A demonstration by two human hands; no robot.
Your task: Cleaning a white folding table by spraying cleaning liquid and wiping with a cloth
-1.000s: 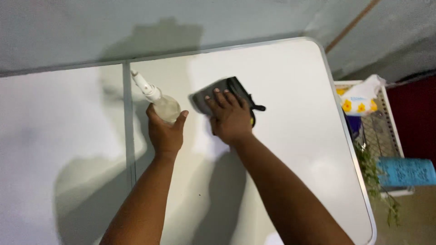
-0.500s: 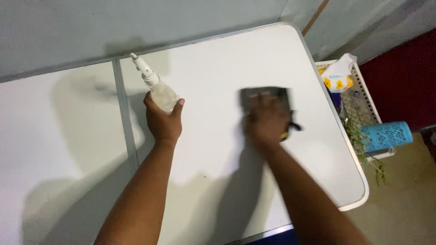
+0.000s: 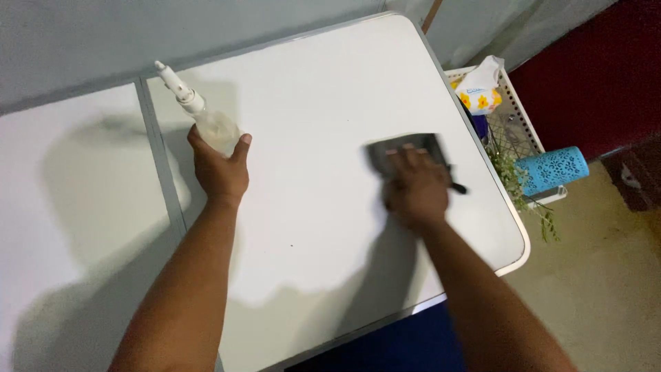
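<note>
My left hand point(image 3: 219, 169) is clenched around a clear spray bottle point(image 3: 206, 120) standing on the white bench point(image 3: 317, 89), while my right hand point(image 3: 415, 189) lies flat, fingers spread, pressing a dark cloth point(image 3: 403, 146) near the bench's right edge. Just beyond that edge, a white basket point(image 3: 520, 114) holds a white packet with yellow flowers point(image 3: 480, 89), and a blue patterned cylinder point(image 3: 553, 169) lies beside it.

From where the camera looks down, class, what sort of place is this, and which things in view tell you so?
Probably a home room. A white folding table stands against a plain wall, a white slatted basket beside it holds a flowered tissue pack, and a turquoise patterned cylinder lies against the basket.
</note>
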